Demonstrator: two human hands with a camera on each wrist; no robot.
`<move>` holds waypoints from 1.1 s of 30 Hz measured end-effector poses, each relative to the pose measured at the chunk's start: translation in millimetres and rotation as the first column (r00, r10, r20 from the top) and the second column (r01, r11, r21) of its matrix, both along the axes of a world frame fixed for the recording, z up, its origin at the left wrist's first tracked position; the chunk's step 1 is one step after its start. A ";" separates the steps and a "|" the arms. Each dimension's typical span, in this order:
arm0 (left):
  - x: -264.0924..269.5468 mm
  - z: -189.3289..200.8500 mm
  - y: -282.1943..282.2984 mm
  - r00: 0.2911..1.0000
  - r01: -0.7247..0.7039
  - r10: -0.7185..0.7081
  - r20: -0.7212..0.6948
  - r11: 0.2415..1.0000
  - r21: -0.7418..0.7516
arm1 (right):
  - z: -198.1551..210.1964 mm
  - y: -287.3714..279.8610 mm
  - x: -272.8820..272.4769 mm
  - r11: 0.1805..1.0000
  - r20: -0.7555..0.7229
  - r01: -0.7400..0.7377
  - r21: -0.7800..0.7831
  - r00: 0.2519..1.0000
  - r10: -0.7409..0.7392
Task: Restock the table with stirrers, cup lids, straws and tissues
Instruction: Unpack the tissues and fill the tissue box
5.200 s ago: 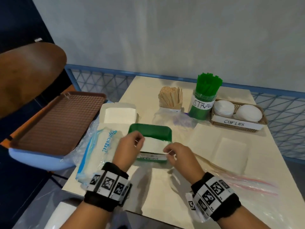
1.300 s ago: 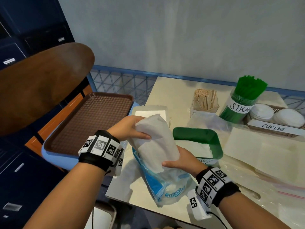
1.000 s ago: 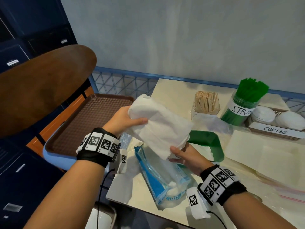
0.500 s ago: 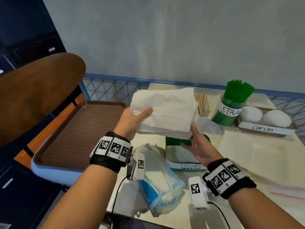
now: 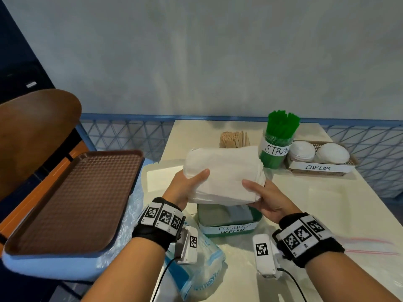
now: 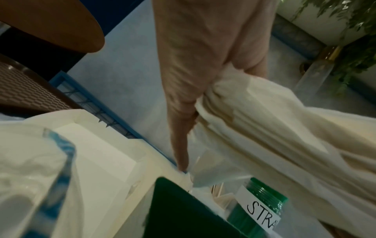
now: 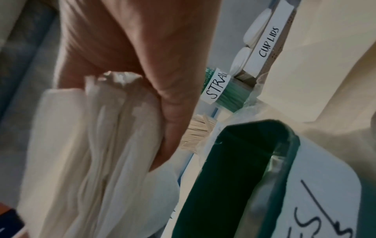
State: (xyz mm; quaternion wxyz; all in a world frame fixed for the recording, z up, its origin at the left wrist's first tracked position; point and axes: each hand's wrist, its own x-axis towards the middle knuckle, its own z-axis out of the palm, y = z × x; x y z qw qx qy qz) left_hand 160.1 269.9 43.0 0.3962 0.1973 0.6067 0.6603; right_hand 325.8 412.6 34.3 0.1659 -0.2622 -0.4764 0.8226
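Observation:
Both hands hold a thick stack of white tissues (image 5: 224, 171) level above the green tray (image 5: 254, 223) labelled "TISSUES/NAPKINS". My left hand (image 5: 189, 182) grips the stack's left end, thumb on top. At the right end my right hand (image 5: 259, 196) holds it the same way. The wrist views show the stack (image 6: 264, 122) (image 7: 97, 145) pinched edge-on, with the green tray (image 7: 244, 161) below. Behind stand wooden stirrers (image 5: 234, 139), a green straws jar (image 5: 278, 142) and a cup lids basket (image 5: 320, 158). The emptied blue tissue bag (image 5: 196, 273) lies near the table's front edge.
A brown serving tray (image 5: 72, 201) rests on a chair to the left, beside a dark wooden chair back (image 5: 32, 129). A white open box (image 5: 159, 177) sits left of the hands. Clear plastic bags (image 5: 359, 253) and paper sheets (image 5: 322, 192) cover the table's right side.
Both hands pulled the tissue stack out of the blue bag, turned it flat and brought it over the green tray. The bag stayed slumped at the table's front edge.

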 end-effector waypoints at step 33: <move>26.8 -54.9 19.9 0.501 -0.014 -0.601 -0.622 0.714 -0.700 | -21.6 4.8 -43.0 0.431 0.893 -0.782 0.450 0.402 -0.202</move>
